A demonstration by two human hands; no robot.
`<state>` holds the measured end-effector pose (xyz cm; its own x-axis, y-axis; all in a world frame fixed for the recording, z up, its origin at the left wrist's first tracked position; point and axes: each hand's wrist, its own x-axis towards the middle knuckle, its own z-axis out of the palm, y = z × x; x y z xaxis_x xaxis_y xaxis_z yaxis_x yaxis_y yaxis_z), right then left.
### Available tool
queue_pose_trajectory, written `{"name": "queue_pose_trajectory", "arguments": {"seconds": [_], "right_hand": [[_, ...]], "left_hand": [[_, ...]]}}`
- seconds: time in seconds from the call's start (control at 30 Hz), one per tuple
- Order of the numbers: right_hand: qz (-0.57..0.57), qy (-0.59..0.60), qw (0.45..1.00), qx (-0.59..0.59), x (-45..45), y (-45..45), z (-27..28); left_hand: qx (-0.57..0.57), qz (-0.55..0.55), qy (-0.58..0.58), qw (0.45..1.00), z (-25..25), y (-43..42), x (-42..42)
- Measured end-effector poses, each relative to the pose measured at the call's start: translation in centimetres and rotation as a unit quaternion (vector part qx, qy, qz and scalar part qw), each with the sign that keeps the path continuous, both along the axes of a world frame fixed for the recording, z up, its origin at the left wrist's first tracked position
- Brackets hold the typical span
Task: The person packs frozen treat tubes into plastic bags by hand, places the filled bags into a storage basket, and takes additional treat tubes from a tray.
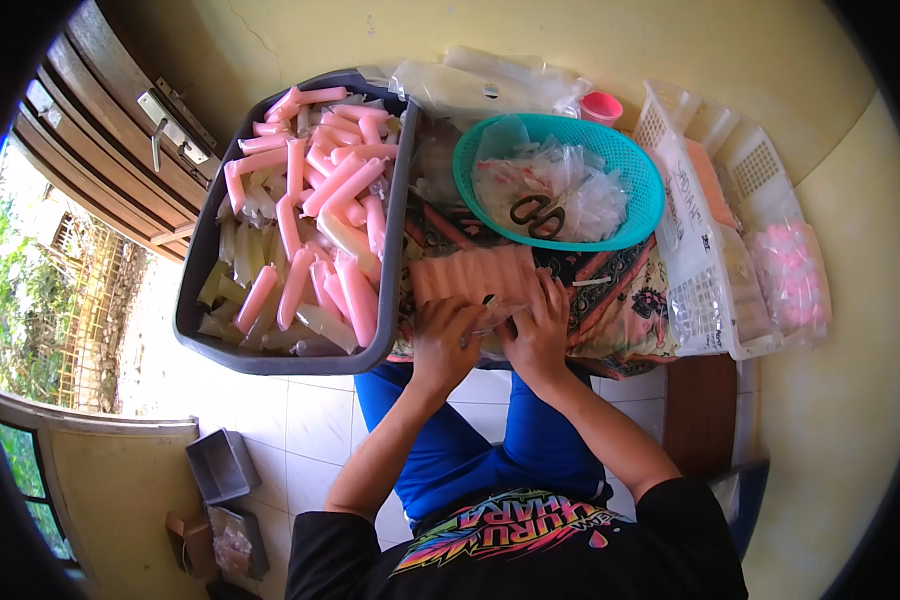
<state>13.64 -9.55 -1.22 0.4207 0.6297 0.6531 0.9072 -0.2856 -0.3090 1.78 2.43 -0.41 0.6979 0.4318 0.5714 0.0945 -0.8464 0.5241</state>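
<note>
Clear plastic (494, 318) sits at 6 o'clock of the pink packet (472, 274), left hand (446, 337) pinching its 9 o'clock edge, right hand (536, 332) at 3, grip unclear; likely light, limp, slippery, best held by edges.

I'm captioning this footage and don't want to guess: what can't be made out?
All in the head view:
Clear plastic between left hand and right hand: partly covered by fingers.
Scissors: blades lost among clear bags.
Dark tray: bottom hidden under piled tubes.
White crate: fine print too small to read.
</note>
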Motion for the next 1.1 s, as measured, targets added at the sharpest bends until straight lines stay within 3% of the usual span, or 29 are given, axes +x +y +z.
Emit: {"name": "queue_pose_trajectory", "arguments": {"seconds": [1.0, 1.1], "right_hand": [[0.069, -0.031, 0.994, 0.075, 0.2, -0.8, -0.8], [0.027, -0.001, 0.998, 0.053, 0.2, 0.1, -0.7]], "left_hand": [[0.019, 0.008, 0.003, 1.000, -0.4, 0.0, 0.2], [0.015, 0.007, 0.002, 1.000, -0.5, -0.1, 0.3]]}}
